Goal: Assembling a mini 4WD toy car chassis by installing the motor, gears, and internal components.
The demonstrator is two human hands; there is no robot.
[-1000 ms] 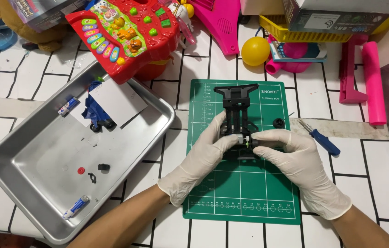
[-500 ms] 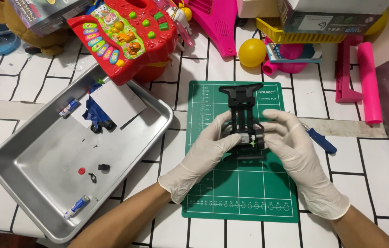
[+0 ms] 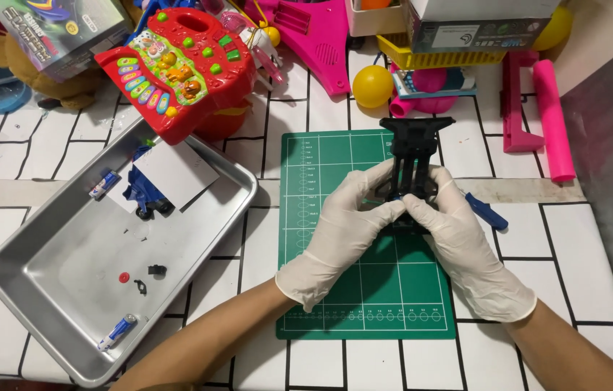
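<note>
While both gloved hands grip the black plastic frame point(image 3: 413, 156) over the green cutting mat point(image 3: 335, 304), several loose items lie within reach of an accidental knock.

Far left: the metal tray point(image 3: 38, 289) holds two small batteries point(image 3: 117, 331), a red dot-like part point(image 3: 124, 276), two tiny black parts point(image 3: 156, 270), a blue toy piece point(image 3: 140, 190) and a white card point(image 3: 176, 172). The small parts lie free on the smooth tray floor. A bump from the left forearm could scatter them or mix them up.

Centre: the left hand point(image 3: 346, 224) is closed on the lower part of the frame from its left side, fingers curled toward the middle. The frame's far end rests toward the top edge of the mat. Exactly where the fingertips bear is hidden by the gloves.

Right of centre: the right hand point(image 3: 458, 228) is clamped on the same frame from the other side, thumb meeting the left fingers. Uneven pressure from the two hands could likely flex or snap a thin rib, or let a released piece spring off the mat onto the tiled table point(image 3: 538, 239).

Right: a blue-handled tool point(image 3: 486, 211) lies just beside the right hand, partly under it. A wrist shift could roll it away.

Gloves may reduce grip on smooth plastic.
</note>
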